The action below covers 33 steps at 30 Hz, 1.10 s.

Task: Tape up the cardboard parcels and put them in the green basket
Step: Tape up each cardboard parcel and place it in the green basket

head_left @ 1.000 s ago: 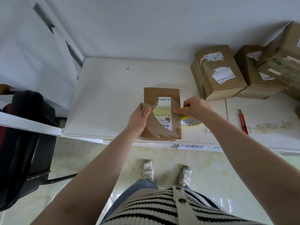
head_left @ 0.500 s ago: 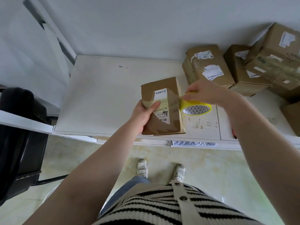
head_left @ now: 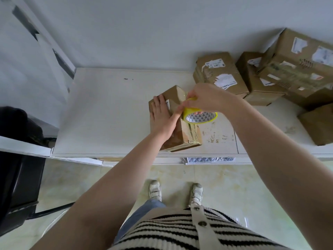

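Head view, read from near to far: we look down past a striped top (head_left: 180, 231) and two pale shoes (head_left: 175, 192) on a tiled floor (head_left: 234, 186) to the white table (head_left: 108, 114), with a dark chair (head_left: 19, 168) at the near left. On the table, close to its near edge, stands the cardboard parcel (head_left: 187, 134) we are sealing. Our left hand (head_left: 162, 116) lies flat on its top face with fingers straight, pressing rather than grasping. Just right of it our right hand (head_left: 205, 98) curls round the yellow tape roll (head_left: 200, 115), which is held over the parcel's right edge. Clear tape seems to run from the roll onto the box, though its free end is hard to make out. To do this step well, we judge that the left palm should pin the parcel so that it cannot slide. The roll should travel along the seam under steady tension and low to the cardboard, so the strip lands flat without creases. Farther right, against the wall, several more cardboard boxes (head_left: 221, 73) are stacked touching one another, and one more box (head_left: 319, 123) sits at the right edge. We cannot see the green basket from this view.
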Tool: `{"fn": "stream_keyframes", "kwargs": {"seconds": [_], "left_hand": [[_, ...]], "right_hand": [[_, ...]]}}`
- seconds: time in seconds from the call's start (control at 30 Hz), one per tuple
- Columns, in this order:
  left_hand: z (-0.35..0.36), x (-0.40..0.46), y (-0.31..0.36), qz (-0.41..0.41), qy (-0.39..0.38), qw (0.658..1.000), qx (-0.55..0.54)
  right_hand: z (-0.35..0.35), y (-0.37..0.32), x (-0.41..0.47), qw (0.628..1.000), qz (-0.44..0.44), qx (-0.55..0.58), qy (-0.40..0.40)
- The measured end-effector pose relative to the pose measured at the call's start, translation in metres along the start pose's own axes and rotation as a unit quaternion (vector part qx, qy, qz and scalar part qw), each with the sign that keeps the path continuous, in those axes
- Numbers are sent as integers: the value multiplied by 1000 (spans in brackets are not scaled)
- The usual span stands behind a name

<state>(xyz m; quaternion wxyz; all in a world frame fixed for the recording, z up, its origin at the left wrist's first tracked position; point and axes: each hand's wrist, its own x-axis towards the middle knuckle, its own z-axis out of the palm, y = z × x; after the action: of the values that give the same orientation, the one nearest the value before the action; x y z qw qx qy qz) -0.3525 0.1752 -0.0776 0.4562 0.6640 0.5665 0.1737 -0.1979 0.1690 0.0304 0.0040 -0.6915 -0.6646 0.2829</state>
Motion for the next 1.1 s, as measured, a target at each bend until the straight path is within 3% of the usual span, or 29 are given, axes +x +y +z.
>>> {"fn": "stream_keyframes", "kwargs": {"seconds": [0.13, 0.37, 0.47, 0.57, 0.73, 0.87, 0.97, 1.1], "left_hand": [[-6, 0, -9, 10, 3, 999, -33], [-32, -11, -10, -20, -61, 991, -114], [-48, -12, -17, -43, -54, 994, -79], [-64, -14, -32, -82, -51, 994, -55], [-65, -16, -40, -157, -40, 944, -289], [-53, -25, -43, -168, 9, 956, -240], [-56, -24, -48, -132, 69, 966, -210], [-57, -21, -49, -75, 87, 990, -88]], "right_hand": [[-2, 10, 0, 999, 6, 52, 12], [9, 13, -7, 988, 76, -94, 97], [17, 8, -5, 992, 79, -39, 92], [21, -12, -1, 993, 27, 43, 104], [16, -41, 9, 998, -21, 36, 42], [14, -49, 9, 998, -10, 61, 22], [14, -53, 9, 998, -22, 50, 28], [14, -32, 8, 998, 11, 31, 49]]}}
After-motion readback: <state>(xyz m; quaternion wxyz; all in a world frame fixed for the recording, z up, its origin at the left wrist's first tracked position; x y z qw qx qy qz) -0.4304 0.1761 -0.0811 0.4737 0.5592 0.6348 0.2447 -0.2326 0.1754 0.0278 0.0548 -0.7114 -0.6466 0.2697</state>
